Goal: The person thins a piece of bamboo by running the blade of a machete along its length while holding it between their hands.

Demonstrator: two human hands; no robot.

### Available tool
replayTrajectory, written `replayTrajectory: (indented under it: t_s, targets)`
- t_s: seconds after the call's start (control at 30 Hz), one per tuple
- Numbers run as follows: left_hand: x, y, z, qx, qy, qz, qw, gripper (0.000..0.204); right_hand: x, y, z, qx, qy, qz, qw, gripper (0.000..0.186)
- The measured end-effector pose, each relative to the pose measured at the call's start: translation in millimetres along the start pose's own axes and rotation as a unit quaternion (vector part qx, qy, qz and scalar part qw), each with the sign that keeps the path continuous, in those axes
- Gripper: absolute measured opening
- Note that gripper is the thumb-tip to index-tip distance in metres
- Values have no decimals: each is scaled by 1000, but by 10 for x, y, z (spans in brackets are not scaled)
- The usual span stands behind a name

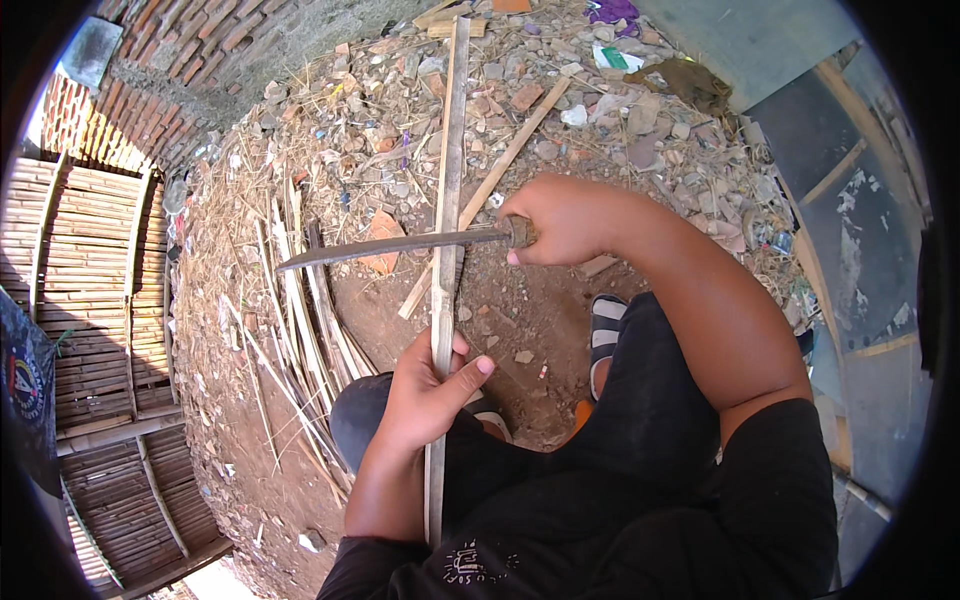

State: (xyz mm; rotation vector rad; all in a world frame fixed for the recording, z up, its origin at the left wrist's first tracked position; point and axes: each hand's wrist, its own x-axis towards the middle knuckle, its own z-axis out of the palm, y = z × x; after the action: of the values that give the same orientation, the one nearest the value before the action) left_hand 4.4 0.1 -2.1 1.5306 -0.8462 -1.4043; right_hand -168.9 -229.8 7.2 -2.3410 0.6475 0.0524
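My left hand (428,388) is closed round a long, pale bamboo strip (452,130), which runs from my lap away over the ground. In my right hand (560,222) is the short wooden handle of a machete (390,246). Its dark blade points left and lies across the strip, a little beyond my left hand; whether it touches the strip I cannot tell. Behind the strip, a second narrow wooden slat (515,150) rests slantwise on the ground. My fingers wrap the handle, and the thumb shows below it.
Several split bamboo strips (310,310) lie in a heap by my left knee. Stones and brick rubble (400,120) cover the ground ahead. A bamboo-slat panel (100,290) stands at left, a brick wall (200,50) at far left, and grey boards (850,230) at right.
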Motion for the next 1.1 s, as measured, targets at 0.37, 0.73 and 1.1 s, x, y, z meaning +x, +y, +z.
replayTrajectory:
  t_s: [0.37, 0.73, 1.1]
  targets:
    - [-7, 39, 9, 23, 11, 14, 1000, 29, 14, 59, 90, 26, 67, -35, 997, 32]
    - [13, 34, -28, -19, 0, 10, 1000, 29, -119, 4, -42, -31, 77, -12, 997, 30]
    - [-4, -3, 39, 72, 42, 22, 996, 29, -83, -67, 36, -26, 73, -15, 997, 26]
